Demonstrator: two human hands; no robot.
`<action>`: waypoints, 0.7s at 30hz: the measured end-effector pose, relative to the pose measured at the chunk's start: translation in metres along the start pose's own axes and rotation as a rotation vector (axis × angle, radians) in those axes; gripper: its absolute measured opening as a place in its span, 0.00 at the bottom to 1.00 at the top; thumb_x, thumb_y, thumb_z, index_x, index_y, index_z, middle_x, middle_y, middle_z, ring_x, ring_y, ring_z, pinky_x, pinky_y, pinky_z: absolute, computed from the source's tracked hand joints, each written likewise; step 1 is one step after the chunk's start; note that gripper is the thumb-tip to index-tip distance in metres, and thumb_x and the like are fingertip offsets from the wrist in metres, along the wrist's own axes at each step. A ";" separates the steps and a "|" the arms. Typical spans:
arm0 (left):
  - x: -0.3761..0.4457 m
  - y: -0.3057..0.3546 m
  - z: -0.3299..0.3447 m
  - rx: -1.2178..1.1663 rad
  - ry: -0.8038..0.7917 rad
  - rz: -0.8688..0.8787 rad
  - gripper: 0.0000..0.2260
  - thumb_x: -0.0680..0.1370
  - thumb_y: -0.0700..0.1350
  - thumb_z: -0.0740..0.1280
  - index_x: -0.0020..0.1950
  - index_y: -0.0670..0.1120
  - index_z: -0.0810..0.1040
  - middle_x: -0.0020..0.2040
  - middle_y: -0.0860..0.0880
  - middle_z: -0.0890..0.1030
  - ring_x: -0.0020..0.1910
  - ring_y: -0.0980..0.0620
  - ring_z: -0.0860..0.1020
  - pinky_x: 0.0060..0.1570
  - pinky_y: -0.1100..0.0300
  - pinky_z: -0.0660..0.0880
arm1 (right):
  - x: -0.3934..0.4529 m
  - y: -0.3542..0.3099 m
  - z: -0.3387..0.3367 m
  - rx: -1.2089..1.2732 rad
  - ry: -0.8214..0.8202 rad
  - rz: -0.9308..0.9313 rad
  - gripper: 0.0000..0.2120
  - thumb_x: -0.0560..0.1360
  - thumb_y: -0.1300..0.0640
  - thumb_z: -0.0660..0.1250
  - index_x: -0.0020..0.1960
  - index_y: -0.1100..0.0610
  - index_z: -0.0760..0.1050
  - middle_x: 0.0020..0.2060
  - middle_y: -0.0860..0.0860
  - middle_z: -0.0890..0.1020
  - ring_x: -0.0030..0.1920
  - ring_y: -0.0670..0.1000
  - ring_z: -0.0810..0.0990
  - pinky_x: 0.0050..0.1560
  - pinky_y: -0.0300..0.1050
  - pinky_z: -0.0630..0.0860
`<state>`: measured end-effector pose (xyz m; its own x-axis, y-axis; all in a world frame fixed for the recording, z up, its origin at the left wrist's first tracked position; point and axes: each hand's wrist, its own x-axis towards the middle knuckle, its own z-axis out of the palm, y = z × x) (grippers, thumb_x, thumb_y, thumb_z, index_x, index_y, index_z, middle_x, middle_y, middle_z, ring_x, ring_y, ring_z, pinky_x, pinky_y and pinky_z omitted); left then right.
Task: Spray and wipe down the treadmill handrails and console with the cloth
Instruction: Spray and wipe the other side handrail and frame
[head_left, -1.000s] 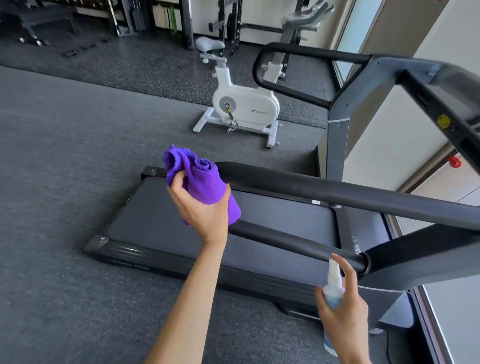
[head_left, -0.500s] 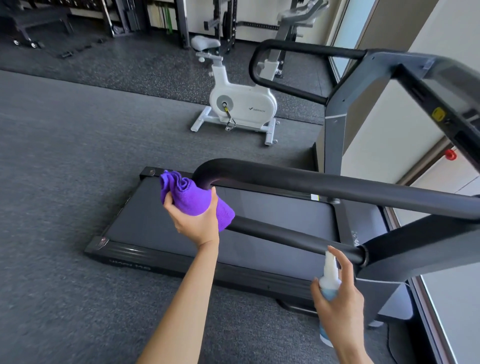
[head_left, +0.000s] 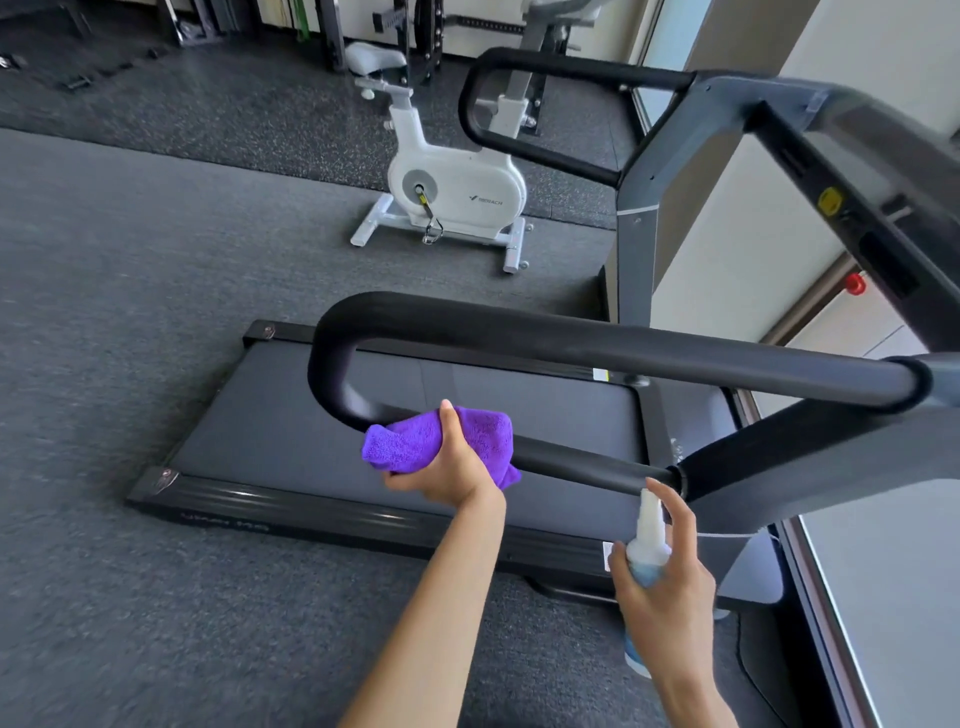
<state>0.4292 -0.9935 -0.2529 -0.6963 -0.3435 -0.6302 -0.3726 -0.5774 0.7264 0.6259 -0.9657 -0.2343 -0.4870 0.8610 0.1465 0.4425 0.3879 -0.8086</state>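
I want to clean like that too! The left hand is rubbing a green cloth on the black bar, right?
Not quite: the cloth is purple, not green. The head view shows the left hand holding it against the black bar.

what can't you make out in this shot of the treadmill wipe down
Head view only:
- Console: seen edge-on and cut by the right edge; its face is hidden.
- Spray bottle: the right hand wraps it; label and fill level are hidden.
- Lower handrail: the purple cloth and left hand cover part of it; wetness is unreadable.
- Deck lettering: too small.
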 end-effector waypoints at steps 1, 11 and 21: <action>-0.006 -0.009 0.001 0.014 -0.007 -0.002 0.45 0.63 0.54 0.81 0.71 0.51 0.59 0.53 0.54 0.73 0.46 0.51 0.76 0.50 0.60 0.70 | 0.003 0.003 -0.003 -0.001 0.006 -0.006 0.34 0.70 0.69 0.71 0.65 0.39 0.66 0.33 0.39 0.76 0.29 0.52 0.77 0.29 0.36 0.72; -0.046 -0.067 0.002 0.071 -0.047 0.021 0.38 0.61 0.55 0.81 0.59 0.59 0.58 0.53 0.56 0.74 0.49 0.52 0.78 0.49 0.57 0.75 | 0.031 0.040 -0.033 0.016 0.052 0.004 0.31 0.71 0.68 0.69 0.67 0.43 0.66 0.34 0.41 0.76 0.29 0.48 0.74 0.30 0.40 0.72; -0.117 -0.142 0.001 0.200 -0.153 -0.147 0.38 0.63 0.54 0.80 0.62 0.57 0.58 0.53 0.52 0.74 0.46 0.47 0.77 0.49 0.55 0.73 | 0.012 0.066 -0.062 0.093 0.177 0.026 0.33 0.70 0.69 0.71 0.65 0.41 0.67 0.49 0.35 0.78 0.44 0.38 0.78 0.38 0.25 0.70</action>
<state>0.5627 -0.8702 -0.2823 -0.7046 -0.1420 -0.6953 -0.5798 -0.4497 0.6794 0.6957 -0.9091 -0.2505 -0.3328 0.9179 0.2159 0.3780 0.3396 -0.8613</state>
